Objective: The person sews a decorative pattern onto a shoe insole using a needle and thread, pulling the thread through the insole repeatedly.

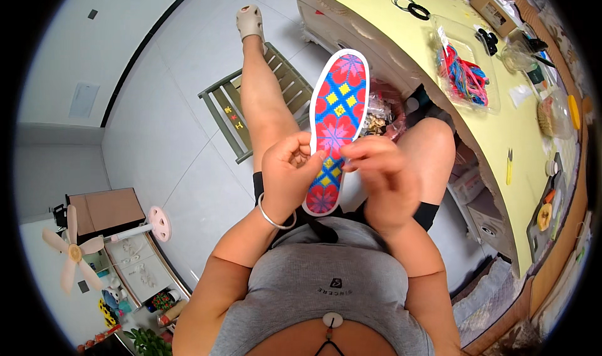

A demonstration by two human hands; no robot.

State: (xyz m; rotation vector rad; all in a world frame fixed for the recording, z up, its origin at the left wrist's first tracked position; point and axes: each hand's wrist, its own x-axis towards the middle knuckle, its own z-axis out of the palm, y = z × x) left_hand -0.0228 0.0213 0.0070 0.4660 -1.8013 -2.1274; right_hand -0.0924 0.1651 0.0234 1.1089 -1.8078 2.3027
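An embroidered shoe insole (340, 95), with a white rim and red, pink, blue and yellow stitching, is held upright over my lap. My left hand (287, 173) grips its left edge, the thumb lying across the patterned face and the other fingers curled at the side. At the opposite edge is my right hand (390, 183), its thumb and forefinger pinched together close to the stitching. Motion smears part of this hand, and whatever sits in the pinch is too small to make out.
A yellow-topped table (464, 127) curves along the right. On it are a clear plastic tray (494, 74) with colored thread (465, 77), a yellow-handled cutter (509, 166) and jars. A green slatted stool (229, 117) stands ahead under my leg; a pale fan (74, 252) is at lower left.
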